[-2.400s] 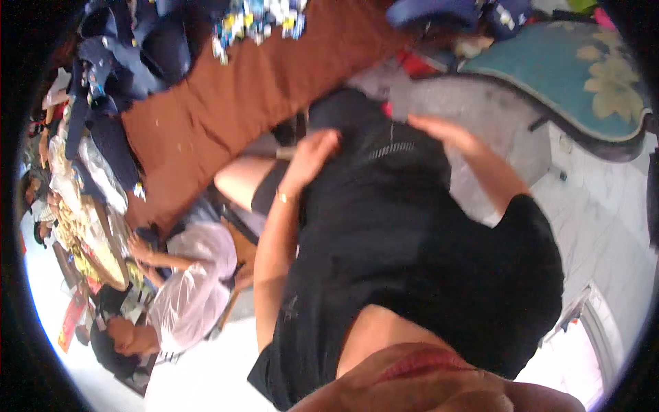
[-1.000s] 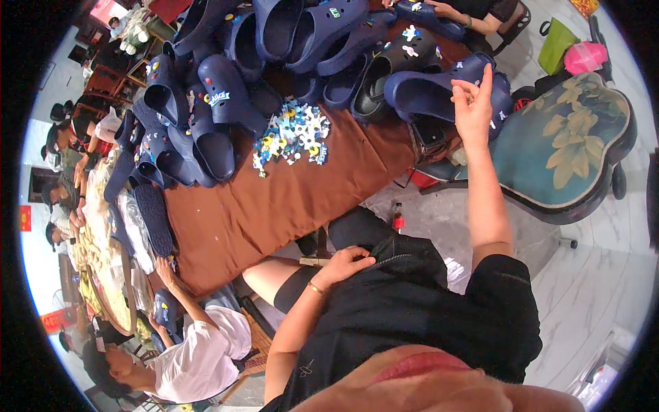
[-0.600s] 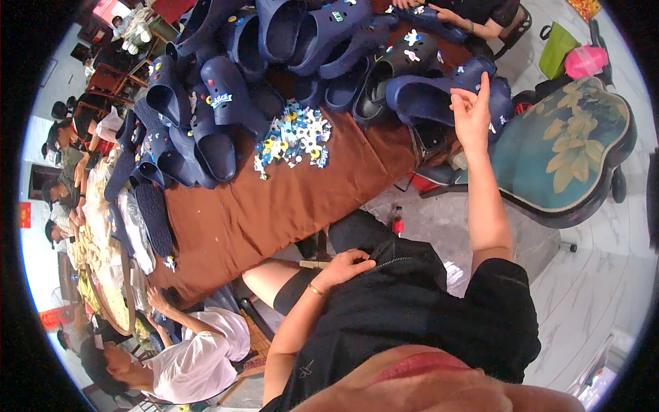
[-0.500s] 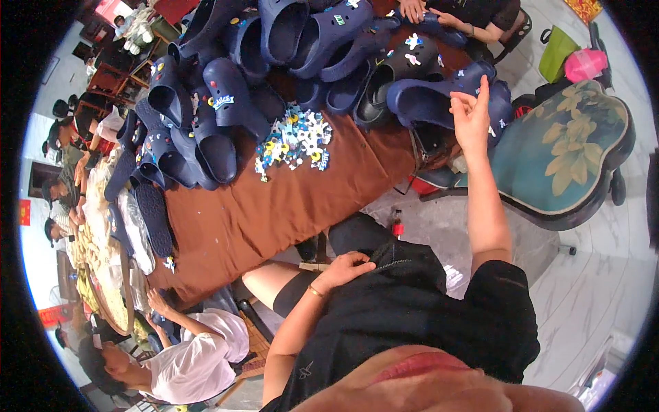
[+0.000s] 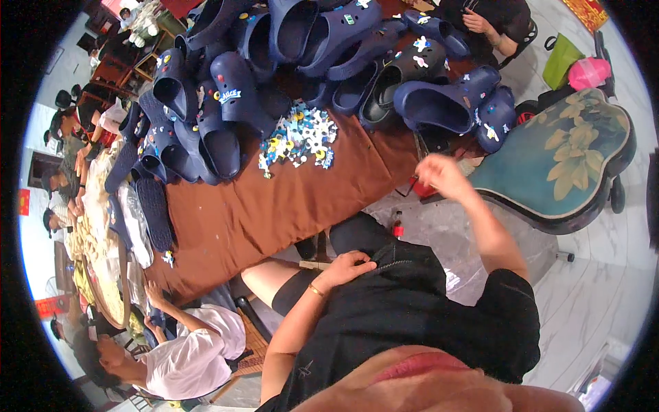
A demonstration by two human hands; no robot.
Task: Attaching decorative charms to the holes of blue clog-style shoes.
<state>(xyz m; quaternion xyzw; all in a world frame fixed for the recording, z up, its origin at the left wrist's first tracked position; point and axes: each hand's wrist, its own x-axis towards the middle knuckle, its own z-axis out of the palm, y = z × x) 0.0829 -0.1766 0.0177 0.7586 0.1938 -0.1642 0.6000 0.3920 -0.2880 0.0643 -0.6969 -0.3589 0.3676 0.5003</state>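
Note:
My left hand [image 5: 347,269] rests on the lap of my black shorts, fingers laid along the cloth, holding nothing. My right hand [image 5: 445,176] is raised off the table's right front corner, its fingers curled in and slightly blurred; I see nothing in it. Nearest to it are a navy clog [image 5: 439,106] lying tilted with its opening toward me and another navy clog [image 5: 495,120] at the corner, both with small charms. A heap of colourful shoe charms [image 5: 298,137] lies mid-table. Behind it, many navy clogs and a black clog [image 5: 395,89] are piled.
A brown cloth [image 5: 274,213] covers the table. At right stands a teal flowered chair [image 5: 556,165], with a green bag [image 5: 564,58] and a pink bag [image 5: 588,72] beyond. One person [image 5: 484,24] sits across; another in white [image 5: 185,360] sits at left. A bottle [image 5: 397,225] stands below the table.
My right hand has dropped toward me and left, its raised fingers now curled in. The person across has let go of a navy clog, which lies on the table. My left hand stays put.

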